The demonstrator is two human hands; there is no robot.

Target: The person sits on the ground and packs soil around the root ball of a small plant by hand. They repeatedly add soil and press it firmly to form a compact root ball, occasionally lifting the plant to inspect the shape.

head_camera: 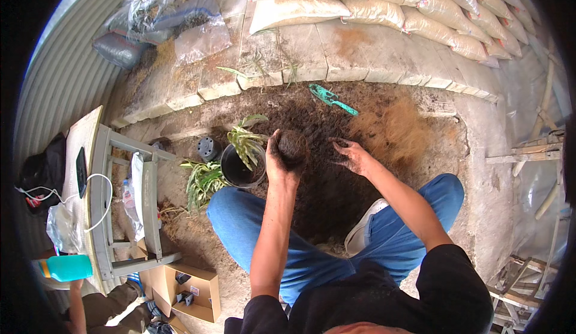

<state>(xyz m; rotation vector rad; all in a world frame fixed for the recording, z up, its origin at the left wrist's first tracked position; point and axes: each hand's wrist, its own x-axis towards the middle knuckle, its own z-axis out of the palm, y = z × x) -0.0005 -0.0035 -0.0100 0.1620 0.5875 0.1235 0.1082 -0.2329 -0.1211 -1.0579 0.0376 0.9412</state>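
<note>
My left hand [284, 156] holds a dark, round root ball [293, 145] with leafy plant stems pointing left from it, above the edge of a heap of dark soil [321, 190]. My right hand [348, 155] hovers over the soil with its fingers apart and nothing in it; both hands are dirty. Just left of the root ball is a black plastic pot [243, 172], with variegated leaves [243, 143] hanging over its opening. A green hand trowel [333, 99] lies at the soil's far edge, beside loose brown fibre [396, 131].
A smaller black pot [209, 148] and a leafy plant [202, 182] are left of the larger pot. A wooden table [96, 190], a cardboard box [198, 289] and another person's hand [76, 285] by a turquoise bottle [69, 268] are at left. Stacked sacks [301, 12] stand beyond the concrete ledge [346, 68].
</note>
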